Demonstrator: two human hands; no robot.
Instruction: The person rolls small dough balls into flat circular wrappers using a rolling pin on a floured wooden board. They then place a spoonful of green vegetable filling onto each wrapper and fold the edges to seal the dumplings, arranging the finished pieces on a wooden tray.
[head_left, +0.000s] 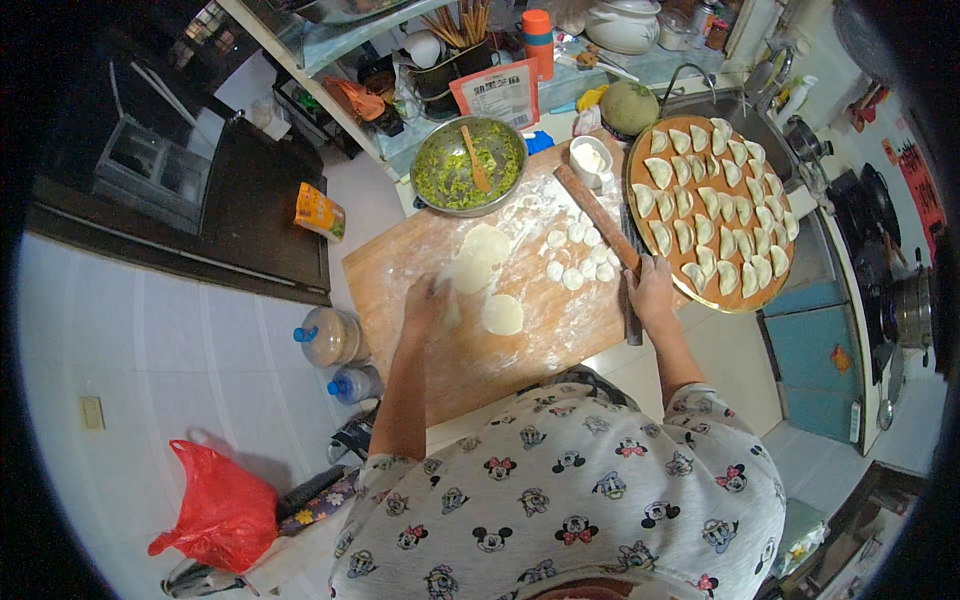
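My right hand (651, 289) grips the near end of a wooden rolling pin (596, 214), which slants over the right side of a floured wooden board (405, 375). On the board's left part my left hand (426, 300) is blurred, beside overlapping round dough wrappers (486, 246); what its fingers hold is unclear. A single wrapper (502, 314) lies flat nearer to me. Several small dough pieces (573, 279) sit left of the pin. At the board's far edge stands a steel bowl (420, 191) of green filling with a wooden spoon (475, 161) in it.
A round tray (637, 169) of folded dumplings (727, 277) stands at the right, beside a sink (739, 112). A white cup (591, 161) of white powder, a melon (630, 109) and an orange-lidded bottle (537, 45) are at the back. Water jugs (334, 337) stand left of the board.
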